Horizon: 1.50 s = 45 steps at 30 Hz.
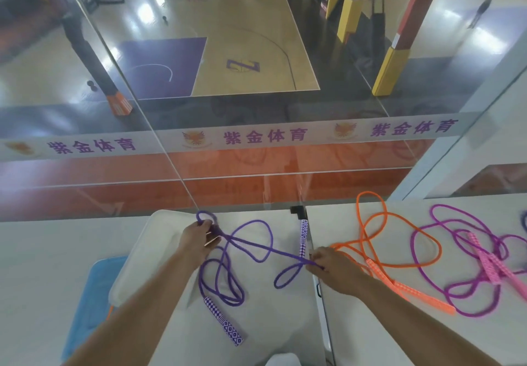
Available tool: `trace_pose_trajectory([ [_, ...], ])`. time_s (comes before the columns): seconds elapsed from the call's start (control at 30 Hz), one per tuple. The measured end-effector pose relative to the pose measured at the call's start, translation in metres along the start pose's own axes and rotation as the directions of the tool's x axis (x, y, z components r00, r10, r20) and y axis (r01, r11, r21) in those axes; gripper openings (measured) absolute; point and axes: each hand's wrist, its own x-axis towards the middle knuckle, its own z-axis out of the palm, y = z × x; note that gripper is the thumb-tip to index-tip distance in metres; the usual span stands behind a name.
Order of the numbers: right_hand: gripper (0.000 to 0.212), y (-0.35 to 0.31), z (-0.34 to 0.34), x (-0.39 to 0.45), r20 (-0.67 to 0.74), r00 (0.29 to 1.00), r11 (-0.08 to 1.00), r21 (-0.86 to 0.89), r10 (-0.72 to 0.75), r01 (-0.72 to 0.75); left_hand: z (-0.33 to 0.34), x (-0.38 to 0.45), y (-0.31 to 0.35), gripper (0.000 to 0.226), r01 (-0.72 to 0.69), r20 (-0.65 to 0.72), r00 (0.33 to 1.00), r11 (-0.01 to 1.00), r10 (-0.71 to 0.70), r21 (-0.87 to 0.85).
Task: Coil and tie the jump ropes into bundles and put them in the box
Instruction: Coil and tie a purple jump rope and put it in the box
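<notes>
Left grip (199, 240): fingertips hidden behind the bunched purple rope (251, 244), so how many strands it holds cannot be told.
Right grip (330, 263): fingers curl under, covering the rope's end loop.
Dark rope (524, 219): cut off by the 3 o'clock edge.
Blue lid (91, 303): partly under the white box (148, 251).
White object (282, 360): cut off at 6 o'clock, unidentifiable.
</notes>
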Motion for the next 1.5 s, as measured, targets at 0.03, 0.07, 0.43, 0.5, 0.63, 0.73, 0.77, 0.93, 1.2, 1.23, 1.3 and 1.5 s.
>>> trace_pose_trajectory([
  [0.03, 0.048, 0.005, -0.001, -0.001, -0.017, 0.999, 0.999, 0.002, 0.039, -0.039, -0.005, -0.006, 0.002, 0.018, -0.012, 0.044, 0.999, 0.999, 0.010, 0.041],
  [0.07, 0.043, 0.009, -0.002, -0.002, -0.006, 0.996, 0.996, 0.021, 0.085, -0.085, -0.009, -0.009, 0.003, 0.017, -0.019, 0.074, 0.997, 0.997, 0.014, 0.071],
  [0.43, 0.092, -0.054, -0.005, 0.020, 0.185, 0.983, 0.869, 0.483, 0.018, -0.106, 0.022, -0.058, -0.013, 0.021, -0.326, 0.576, 0.817, 0.794, -0.037, 0.513],
  [0.5, 0.062, -0.080, -0.003, 0.033, 0.153, 0.988, 0.771, 0.632, -0.019, -0.083, 0.033, -0.063, -0.013, 0.023, -0.336, 0.616, 0.786, 0.803, -0.049, 0.492],
  [0.63, 0.026, -0.087, 0.003, 0.043, 0.060, 0.989, 0.740, 0.658, 0.135, -0.141, 0.031, -0.051, -0.019, 0.022, -0.372, 0.496, 0.868, 0.703, 0.030, 0.607],
  [0.73, 0.027, -0.052, 0.019, 0.039, 0.104, 0.946, 0.769, 0.558, 0.307, -0.310, 0.004, -0.037, -0.038, 0.019, -0.232, 0.287, 0.957, 0.710, 0.044, 0.664],
  [0.77, 0.025, -0.035, 0.030, 0.037, 0.109, 0.926, 0.774, 0.518, 0.362, -0.364, -0.010, -0.031, -0.050, 0.018, -0.171, 0.227, 0.974, 0.698, 0.012, 0.696],
  [0.93, 0.040, 0.027, 0.081, 0.021, 0.145, 0.759, 0.713, 0.268, 0.635, -0.648, -0.080, -0.008, -0.126, 0.013, 0.114, -0.036, 0.990, 0.626, -0.136, 0.772],
  [1.2, 0.051, 0.040, 0.096, 0.021, -0.189, 0.718, 0.729, 0.348, 0.670, -0.589, -0.107, 0.046, -0.195, 0.036, 0.290, -0.247, 0.957, 0.439, -0.154, 0.850],
  [1.23, 0.049, 0.037, 0.100, 0.022, -0.183, 0.748, 0.759, 0.317, 0.638, -0.569, -0.102, 0.047, -0.196, 0.038, 0.295, -0.262, 0.956, 0.446, -0.136, 0.845],
  [1.3, 0.046, 0.028, 0.111, 0.021, -0.187, 0.792, 0.806, 0.267, 0.581, -0.529, -0.092, 0.049, -0.197, 0.042, 0.288, -0.273, 0.957, 0.460, -0.099, 0.840],
  [1.5, 0.030, -0.002, 0.143, 0.014, -0.207, 0.916, 0.938, 0.136, 0.343, -0.320, -0.078, 0.041, -0.186, 0.034, 0.210, -0.203, 0.977, 0.468, -0.065, 0.859],
])
